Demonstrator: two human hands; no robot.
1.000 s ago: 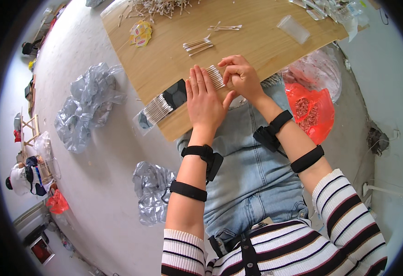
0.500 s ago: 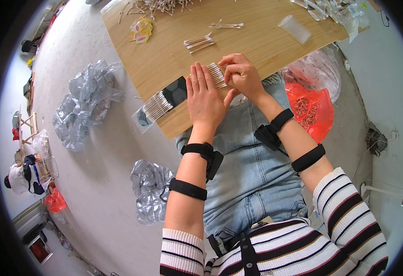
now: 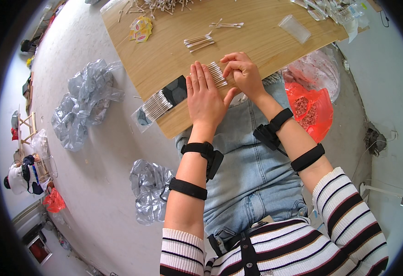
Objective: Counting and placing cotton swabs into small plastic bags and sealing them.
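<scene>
My left hand (image 3: pixel 205 94) lies flat, fingers straight and together, over a row of cotton swabs (image 3: pixel 218 73) at the table's near edge. Beside the right end of this row is my right hand (image 3: pixel 242 76), its fingers bent inward; whatever its fingertips hold is too small to make out. Left of my left hand sits a dark panel with a faceted pattern (image 3: pixel 175 91). Another row of cotton swabs (image 3: pixel 157 106) lies beyond it, with a clear plastic piece (image 3: pixel 141 120) jutting past the table corner.
On the wooden table (image 3: pixel 174 50) are loose swabs (image 3: pixel 198 42), a swab heap (image 3: pixel 164 4), yellow-and-white labels (image 3: pixel 141 29) and a clear plastic case (image 3: pixel 294 29). Grey plastic bags (image 3: pixel 86 103) lie on the floor at left. A red bag (image 3: pixel 309 112) stands right of my lap.
My right hand has shifted very slightly away from the swab row's end. My left hand stays flat in the same place.
</scene>
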